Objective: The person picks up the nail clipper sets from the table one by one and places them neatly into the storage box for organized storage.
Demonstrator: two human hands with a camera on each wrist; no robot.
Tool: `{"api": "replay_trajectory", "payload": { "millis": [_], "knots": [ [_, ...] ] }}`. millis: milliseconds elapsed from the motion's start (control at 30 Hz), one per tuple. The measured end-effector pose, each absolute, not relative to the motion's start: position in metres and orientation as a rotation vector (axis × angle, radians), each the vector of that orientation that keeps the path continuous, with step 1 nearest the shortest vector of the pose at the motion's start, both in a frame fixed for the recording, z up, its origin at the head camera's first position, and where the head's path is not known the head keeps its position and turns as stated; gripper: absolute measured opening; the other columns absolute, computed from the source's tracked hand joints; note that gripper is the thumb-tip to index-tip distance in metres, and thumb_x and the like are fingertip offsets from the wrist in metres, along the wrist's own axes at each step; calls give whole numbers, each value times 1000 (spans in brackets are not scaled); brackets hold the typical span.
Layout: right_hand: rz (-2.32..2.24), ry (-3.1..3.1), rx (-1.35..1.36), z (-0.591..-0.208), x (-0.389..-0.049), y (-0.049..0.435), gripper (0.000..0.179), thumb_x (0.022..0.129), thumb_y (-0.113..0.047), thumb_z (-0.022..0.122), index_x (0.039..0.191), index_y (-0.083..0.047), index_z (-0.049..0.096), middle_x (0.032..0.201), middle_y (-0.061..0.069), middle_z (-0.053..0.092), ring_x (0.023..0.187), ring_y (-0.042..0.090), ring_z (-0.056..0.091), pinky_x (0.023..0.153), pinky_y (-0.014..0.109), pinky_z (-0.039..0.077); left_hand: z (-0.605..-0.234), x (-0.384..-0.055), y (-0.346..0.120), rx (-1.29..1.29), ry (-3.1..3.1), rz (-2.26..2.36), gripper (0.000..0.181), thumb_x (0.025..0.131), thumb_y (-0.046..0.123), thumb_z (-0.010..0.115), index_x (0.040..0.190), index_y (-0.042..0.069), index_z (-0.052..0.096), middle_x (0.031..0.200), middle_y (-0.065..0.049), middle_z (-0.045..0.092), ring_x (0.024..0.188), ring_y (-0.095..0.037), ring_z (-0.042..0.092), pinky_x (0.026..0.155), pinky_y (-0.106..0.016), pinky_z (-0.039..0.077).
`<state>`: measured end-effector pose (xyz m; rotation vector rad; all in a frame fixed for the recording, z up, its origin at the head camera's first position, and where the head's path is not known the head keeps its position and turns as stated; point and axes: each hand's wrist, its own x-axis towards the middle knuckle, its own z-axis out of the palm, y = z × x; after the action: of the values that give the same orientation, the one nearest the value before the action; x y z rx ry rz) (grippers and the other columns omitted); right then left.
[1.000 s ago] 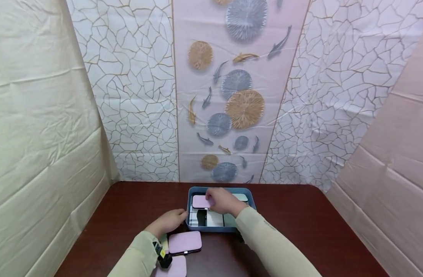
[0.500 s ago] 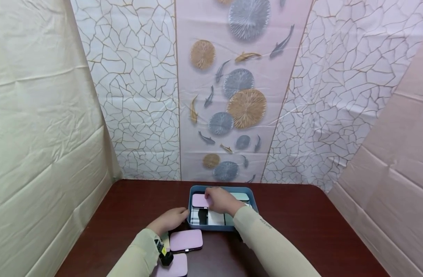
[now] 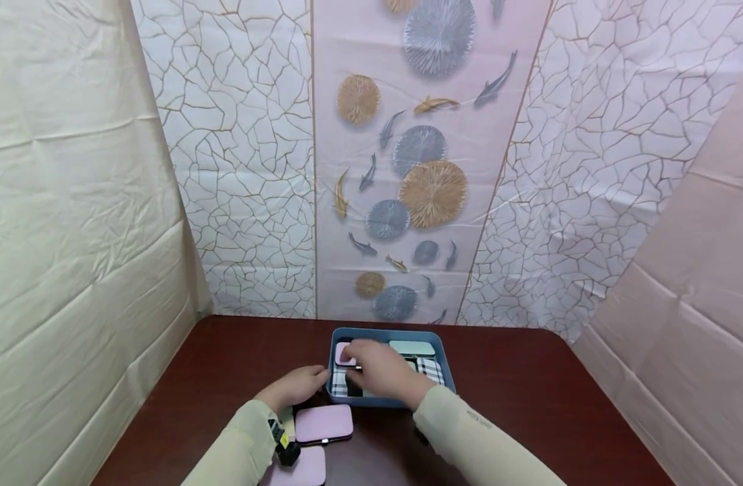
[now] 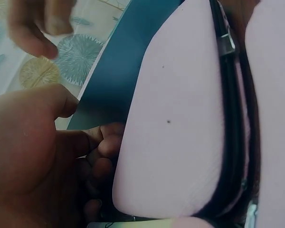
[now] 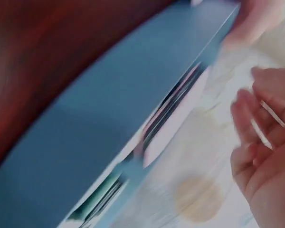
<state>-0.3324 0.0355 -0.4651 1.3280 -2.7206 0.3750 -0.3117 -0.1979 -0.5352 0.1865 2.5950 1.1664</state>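
Observation:
My left hand grips the left end of a blue rectangular box; in the left wrist view its thumb is at the rim and its fingers curl against the outer wall. My right hand, blurred, hovers over the box with loosely bent fingers and nothing held, as the right wrist view shows. Just beyond its fingertips lies a flat pink clasp case at the box's back left, partly covered by the hand. A mint clasp case lies at the back right. Black-and-white checked cases lie at the front.
Before the box, on the dark red table, lies a pink clasp case with a metal clasp. Another pink case is nearer, partly under the left wrist. A pale yellow item shows beside them. Patterned cloth hangs behind.
My right hand has let go of the pink case in the box and drawn slightly toward me, uncovering the mint case and a checked case. My left hand stays at the box.

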Motion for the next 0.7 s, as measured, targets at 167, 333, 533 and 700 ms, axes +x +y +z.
{"api": "replay_trajectory", "payload": {
  "millis": [167, 333, 533, 700],
  "knots": [
    [208, -2613, 1622, -462, -291, 26, 15, 102, -24, 82, 117, -23, 81, 111, -12, 75, 92, -2, 69, 78, 22, 59, -535, -308, -198, 197, 2617, 1160, 54, 116, 44, 45, 138, 2, 69, 123, -11, 72, 116, -30, 65, 106, -57, 53],
    [21, -2597, 1654, -467, -276, 25, 20, 98, -31, 86, 117, -28, 80, 113, -15, 74, 91, -3, 69, 74, 23, 59, -528, -304, -194, 126, 2647, 1140, 53, 117, 39, 45, 145, 0, 66, 128, -13, 72, 121, -33, 64, 113, -63, 49],
    [-19, -2582, 1644, -479, -278, 29, 28, 97, -34, 87, 123, -29, 80, 118, -15, 72, 96, -1, 70, 74, 24, 60, -528, -305, -193, 136, 2653, 1144, 51, 117, 37, 45, 144, -1, 66, 125, -13, 72, 120, -32, 65, 112, -61, 49],
    [-88, -2525, 1647, -489, -275, 31, 29, 97, -36, 86, 124, -28, 78, 119, -14, 72, 98, 0, 70, 73, 25, 60, -529, -304, -192, 143, 2646, 1169, 49, 117, 38, 46, 141, 1, 68, 120, -11, 72, 114, -29, 65, 109, -60, 51]
  ]
}}
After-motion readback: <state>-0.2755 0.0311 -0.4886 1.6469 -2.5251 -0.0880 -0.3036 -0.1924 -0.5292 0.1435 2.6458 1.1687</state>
